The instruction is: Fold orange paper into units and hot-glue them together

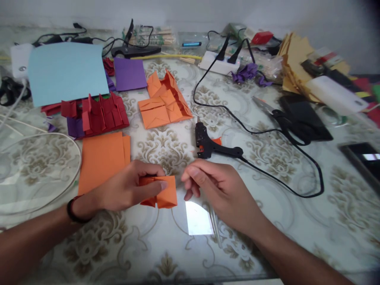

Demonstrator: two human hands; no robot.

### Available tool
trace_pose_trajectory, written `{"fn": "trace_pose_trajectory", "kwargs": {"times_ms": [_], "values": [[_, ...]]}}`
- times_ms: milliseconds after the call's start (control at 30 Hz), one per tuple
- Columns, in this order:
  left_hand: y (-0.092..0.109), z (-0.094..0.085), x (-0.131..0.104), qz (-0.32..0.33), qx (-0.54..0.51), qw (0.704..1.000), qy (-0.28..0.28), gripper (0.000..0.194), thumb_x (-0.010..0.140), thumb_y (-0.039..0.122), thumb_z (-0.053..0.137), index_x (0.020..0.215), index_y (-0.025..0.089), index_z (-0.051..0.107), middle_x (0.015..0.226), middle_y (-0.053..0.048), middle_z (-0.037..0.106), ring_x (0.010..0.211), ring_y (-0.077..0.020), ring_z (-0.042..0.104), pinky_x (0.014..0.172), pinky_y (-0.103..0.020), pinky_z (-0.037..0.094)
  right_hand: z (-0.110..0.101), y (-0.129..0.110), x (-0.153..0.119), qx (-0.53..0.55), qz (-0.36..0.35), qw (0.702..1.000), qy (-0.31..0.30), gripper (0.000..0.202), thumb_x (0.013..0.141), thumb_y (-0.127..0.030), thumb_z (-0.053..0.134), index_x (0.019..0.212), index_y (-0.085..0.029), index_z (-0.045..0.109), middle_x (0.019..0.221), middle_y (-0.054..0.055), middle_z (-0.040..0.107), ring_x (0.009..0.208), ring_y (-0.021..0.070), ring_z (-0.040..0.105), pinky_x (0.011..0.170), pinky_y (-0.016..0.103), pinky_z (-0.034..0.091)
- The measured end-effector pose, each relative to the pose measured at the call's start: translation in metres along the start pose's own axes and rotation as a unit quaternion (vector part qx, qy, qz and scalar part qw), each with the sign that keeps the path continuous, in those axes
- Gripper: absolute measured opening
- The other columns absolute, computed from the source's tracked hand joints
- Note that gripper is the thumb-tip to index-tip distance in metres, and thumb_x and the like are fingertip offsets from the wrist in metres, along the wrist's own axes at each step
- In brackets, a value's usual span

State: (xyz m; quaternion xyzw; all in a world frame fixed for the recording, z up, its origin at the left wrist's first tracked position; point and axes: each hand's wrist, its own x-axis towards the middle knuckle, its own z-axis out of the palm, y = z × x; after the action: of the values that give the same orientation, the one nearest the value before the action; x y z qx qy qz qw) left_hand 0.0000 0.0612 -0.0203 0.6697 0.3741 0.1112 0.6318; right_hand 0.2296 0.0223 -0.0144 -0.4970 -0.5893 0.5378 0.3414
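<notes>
My left hand (133, 186) grips a small folded orange paper piece (166, 193), thumb on top and fingers behind it. Just right of the paper, apart from it, my right hand (215, 186) hovers with its fingers curled and the thumb against the index finger; whether anything tiny is between them cannot be made out. Beyond my right hand lies a black glue gun (218, 147), nozzle pointing away. Several orange folded units (164, 105) lie further back. Flat orange sheets (102, 160) are partly under my left forearm and hand.
Red folded pieces (103, 113), a light blue sheet (69, 73) and a purple square (130, 74) lie back left. The gun's cord loops right, past scissors (285, 122) and a phone (305, 116), to a white power strip (218, 63). A white hoop (80, 158) is left.
</notes>
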Motion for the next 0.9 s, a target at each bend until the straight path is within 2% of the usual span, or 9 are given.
{"fn": "trace_pose_trajectory", "kwargs": {"times_ms": [133,233,333,467,633,733,900], "values": [[-0.002,0.000,0.000,-0.008,-0.009,1.000,0.006,0.031,0.100,0.032,0.055,0.073,0.016,0.055,0.060,0.005,0.044,0.056,-0.0082,0.037,0.048,-0.020,0.029,0.002,0.000,0.003,-0.011,0.025,0.999,0.036,0.014,0.094,-0.027,0.068,0.085,-0.020,0.076,0.072,0.000,0.072,0.056,0.0120,0.066,0.057,0.024,0.055],[-0.002,0.001,-0.001,-0.008,-0.006,1.000,0.007,0.030,0.099,0.031,0.055,0.073,0.016,0.056,0.060,0.005,0.045,0.056,-0.0084,0.038,0.049,-0.020,0.030,0.003,0.002,0.003,-0.002,0.040,0.998,0.038,0.013,0.090,-0.029,0.075,0.081,-0.020,0.075,0.066,-0.001,0.071,0.057,0.0131,0.067,0.056,0.025,0.054],[-0.001,0.002,0.000,0.005,0.003,1.000,0.010,0.030,0.098,0.029,0.056,0.071,0.016,0.056,0.060,0.005,0.042,0.056,-0.0079,0.036,0.048,-0.019,0.029,0.006,0.003,0.002,0.018,0.052,0.998,-0.004,0.025,0.094,-0.037,0.070,0.077,-0.019,0.071,0.065,0.000,0.069,0.059,0.0128,0.067,0.058,0.024,0.054],[0.001,0.003,0.000,0.026,0.028,0.999,0.011,0.026,0.098,0.027,0.057,0.075,0.015,0.062,0.062,0.005,0.045,0.057,-0.0078,0.038,0.050,-0.019,0.031,0.012,0.004,0.000,0.037,0.070,0.996,-0.049,0.025,0.097,-0.039,0.065,0.085,-0.018,0.071,0.070,0.000,0.069,0.062,0.0129,0.066,0.059,0.024,0.055],[0.003,0.002,-0.001,0.029,0.028,0.999,0.011,0.038,0.103,0.037,0.050,0.073,0.015,0.058,0.062,0.005,0.043,0.059,-0.0084,0.038,0.053,-0.020,0.032,0.013,0.005,0.002,0.038,0.076,0.995,-0.045,0.025,0.097,-0.037,0.064,0.082,-0.018,0.068,0.069,0.000,0.067,0.062,0.0128,0.064,0.059,0.025,0.053],[0.003,0.002,-0.001,0.023,0.036,0.999,0.014,0.038,0.101,0.033,0.053,0.068,0.016,0.050,0.061,0.006,0.038,0.057,-0.0080,0.034,0.051,-0.021,0.029,0.011,0.005,0.002,0.037,0.072,0.996,-0.042,0.026,0.099,-0.037,0.062,0.083,-0.018,0.068,0.067,-0.001,0.066,0.062,0.0131,0.064,0.061,0.025,0.053],[0.002,0.003,0.000,0.022,0.049,0.998,0.018,0.036,0.100,0.031,0.053,0.067,0.017,0.048,0.060,0.006,0.037,0.056,-0.0083,0.032,0.050,-0.022,0.027,0.009,0.006,0.001,-0.007,0.056,0.998,-0.038,0.032,0.104,-0.037,0.056,0.081,-0.018,0.068,0.066,0.000,0.067,0.063,0.0129,0.065,0.061,0.025,0.051]]}}
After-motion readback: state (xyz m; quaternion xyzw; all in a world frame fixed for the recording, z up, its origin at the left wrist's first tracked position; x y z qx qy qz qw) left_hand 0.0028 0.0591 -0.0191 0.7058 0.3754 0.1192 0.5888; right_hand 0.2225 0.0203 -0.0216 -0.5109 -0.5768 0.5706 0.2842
